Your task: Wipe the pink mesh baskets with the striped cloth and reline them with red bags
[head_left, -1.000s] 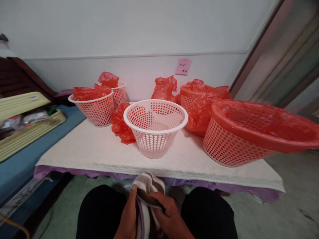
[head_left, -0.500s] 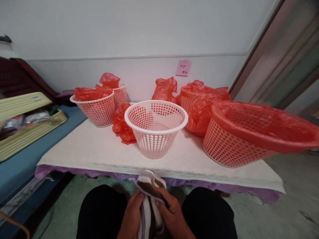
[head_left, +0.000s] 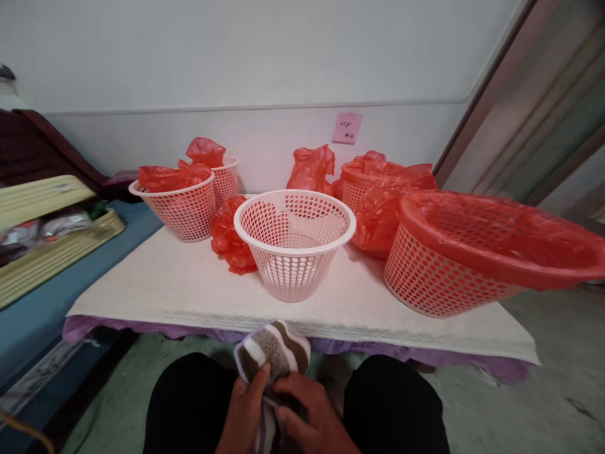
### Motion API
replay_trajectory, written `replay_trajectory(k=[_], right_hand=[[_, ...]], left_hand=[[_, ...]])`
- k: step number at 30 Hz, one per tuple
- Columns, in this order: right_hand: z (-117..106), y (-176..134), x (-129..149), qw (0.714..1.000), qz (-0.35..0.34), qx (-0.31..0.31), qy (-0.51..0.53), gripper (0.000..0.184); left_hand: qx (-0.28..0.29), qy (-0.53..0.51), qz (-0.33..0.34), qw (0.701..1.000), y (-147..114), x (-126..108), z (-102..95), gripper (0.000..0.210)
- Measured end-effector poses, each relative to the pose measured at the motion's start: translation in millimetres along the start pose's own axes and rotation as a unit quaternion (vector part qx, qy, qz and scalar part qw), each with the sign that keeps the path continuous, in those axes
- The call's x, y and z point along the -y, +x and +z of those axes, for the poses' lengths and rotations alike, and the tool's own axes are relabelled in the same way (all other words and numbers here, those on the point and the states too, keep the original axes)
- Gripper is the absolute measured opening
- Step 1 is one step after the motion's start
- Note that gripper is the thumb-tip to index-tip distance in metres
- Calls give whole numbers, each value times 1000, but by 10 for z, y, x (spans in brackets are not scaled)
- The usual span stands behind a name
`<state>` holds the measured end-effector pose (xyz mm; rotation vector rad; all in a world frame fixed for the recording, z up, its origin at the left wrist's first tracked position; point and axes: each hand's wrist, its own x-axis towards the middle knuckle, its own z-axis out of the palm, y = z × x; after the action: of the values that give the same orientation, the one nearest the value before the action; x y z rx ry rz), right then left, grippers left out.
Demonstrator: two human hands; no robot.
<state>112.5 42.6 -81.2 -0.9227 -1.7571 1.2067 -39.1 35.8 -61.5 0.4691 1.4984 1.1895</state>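
A fuzzy striped towel (head_left: pixel 271 353) in brown, white and grey, with a purple edge, is held over my lap near the front edge of the table. My left hand (head_left: pixel 244 400) grips it with the thumb lying on top. On the other side, my right hand (head_left: pixel 309 410) has its fingers curled onto the fabric. The lower part of the towel hangs down between my hands, partly hidden by them. Just beyond stands a white perforated basket (head_left: pixel 295 271) with nothing visible inside.
A large basket (head_left: pixel 439 277) lined with a red bag stands at the right. Baskets with red bags (head_left: pixel 184 211) stand at the left. A crumpled red bag (head_left: pixel 234 239) touches the middle basket. A pink note (head_left: pixel 347 128) is stuck on the wall. A yellow case (head_left: pixel 61 252) lies open at far left.
The towel's upper end has spread out and tipped left, showing more of its striped face. My right hand has shifted its fingers on the fabric, and my left hand has moved slightly left.
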Motion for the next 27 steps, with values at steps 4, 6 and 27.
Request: replay_trajectory(k=[4, 6, 27], right_hand=[[-326, 142, -208, 966, 109, -214, 92, 35], [-487, 231, -236, 950, 139, -246, 135, 48], [-394, 100, 189, 936, 108, 62, 330, 76]], left_hand=[[87, 7, 59, 994, -24, -96, -77, 57], [102, -6, 77, 992, -49, -144, -137, 58], [103, -36, 11, 994, 39, -353, -178, 53]])
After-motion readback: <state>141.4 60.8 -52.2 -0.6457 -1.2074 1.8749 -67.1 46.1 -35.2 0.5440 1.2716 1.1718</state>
